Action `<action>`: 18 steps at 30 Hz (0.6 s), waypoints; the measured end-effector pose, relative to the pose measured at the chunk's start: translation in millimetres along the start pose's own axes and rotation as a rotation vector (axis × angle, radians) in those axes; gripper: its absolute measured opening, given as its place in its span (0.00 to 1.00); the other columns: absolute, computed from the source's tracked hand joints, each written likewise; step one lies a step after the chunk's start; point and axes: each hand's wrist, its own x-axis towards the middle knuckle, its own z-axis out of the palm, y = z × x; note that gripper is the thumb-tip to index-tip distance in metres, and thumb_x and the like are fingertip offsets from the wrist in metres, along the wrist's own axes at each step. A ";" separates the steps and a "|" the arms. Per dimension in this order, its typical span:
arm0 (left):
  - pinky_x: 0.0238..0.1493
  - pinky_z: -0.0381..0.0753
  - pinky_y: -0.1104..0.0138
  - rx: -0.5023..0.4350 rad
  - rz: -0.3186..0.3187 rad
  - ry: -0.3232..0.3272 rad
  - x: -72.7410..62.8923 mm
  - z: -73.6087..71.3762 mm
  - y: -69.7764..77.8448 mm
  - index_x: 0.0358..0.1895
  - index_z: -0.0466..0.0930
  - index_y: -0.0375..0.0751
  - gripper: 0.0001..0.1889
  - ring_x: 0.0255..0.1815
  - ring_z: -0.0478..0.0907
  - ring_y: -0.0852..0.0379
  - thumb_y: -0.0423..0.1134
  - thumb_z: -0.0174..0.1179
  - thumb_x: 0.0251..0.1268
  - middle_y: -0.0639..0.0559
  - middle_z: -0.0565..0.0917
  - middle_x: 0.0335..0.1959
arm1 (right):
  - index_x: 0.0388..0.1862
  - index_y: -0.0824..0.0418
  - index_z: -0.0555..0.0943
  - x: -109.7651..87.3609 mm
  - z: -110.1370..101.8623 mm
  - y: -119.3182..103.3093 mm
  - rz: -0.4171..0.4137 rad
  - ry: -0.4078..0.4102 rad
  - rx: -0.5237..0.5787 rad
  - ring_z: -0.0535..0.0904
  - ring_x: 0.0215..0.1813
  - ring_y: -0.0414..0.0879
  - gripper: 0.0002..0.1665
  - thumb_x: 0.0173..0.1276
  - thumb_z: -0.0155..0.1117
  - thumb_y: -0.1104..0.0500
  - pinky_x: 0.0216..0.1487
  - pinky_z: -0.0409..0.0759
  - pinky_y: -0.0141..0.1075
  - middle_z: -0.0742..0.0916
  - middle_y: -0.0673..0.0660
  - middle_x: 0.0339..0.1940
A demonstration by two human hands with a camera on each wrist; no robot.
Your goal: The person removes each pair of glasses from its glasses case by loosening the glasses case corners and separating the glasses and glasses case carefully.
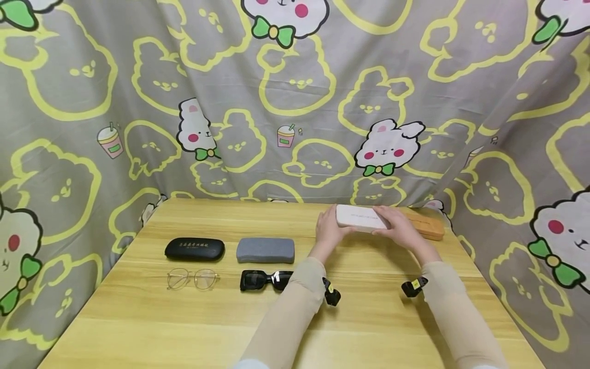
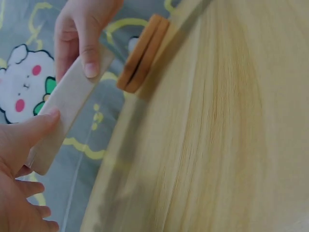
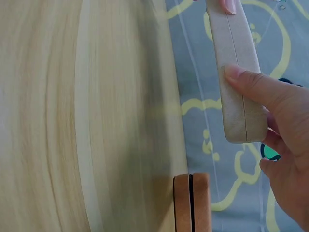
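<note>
A white glasses case (image 1: 361,218) with small lettering is held above the back of the table, at its right half. My left hand (image 1: 329,229) grips its left end, the thumb on the side facing me. At the other end my right hand (image 1: 398,226) holds it, thumb also in front. In the right wrist view the case (image 3: 236,87) shows a thin seam along its side, with its two halves together. An orange-brown glasses case (image 1: 426,226) lies just right of my right hand; the left wrist view shows a dark gap along that case (image 2: 143,54).
To the left on the wooden table (image 1: 184,328) lie a black glasses case (image 1: 194,249) and a grey-blue one (image 1: 265,250). Thin-framed glasses (image 1: 192,279) and black sunglasses (image 1: 258,280) sit in front of them; my left sleeve partly covers the sunglasses. A patterned curtain (image 1: 313,128) hangs behind.
</note>
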 end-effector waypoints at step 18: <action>0.77 0.52 0.46 -0.007 -0.080 0.012 -47.9 -24.1 -3.2 0.73 0.61 0.46 0.48 0.79 0.51 0.40 0.57 0.71 0.49 0.48 0.64 0.75 | 0.68 0.69 0.70 -18.8 2.7 -35.2 -0.085 0.027 0.001 0.66 0.70 0.70 0.45 0.52 0.77 0.56 0.74 0.50 0.65 0.74 0.72 0.68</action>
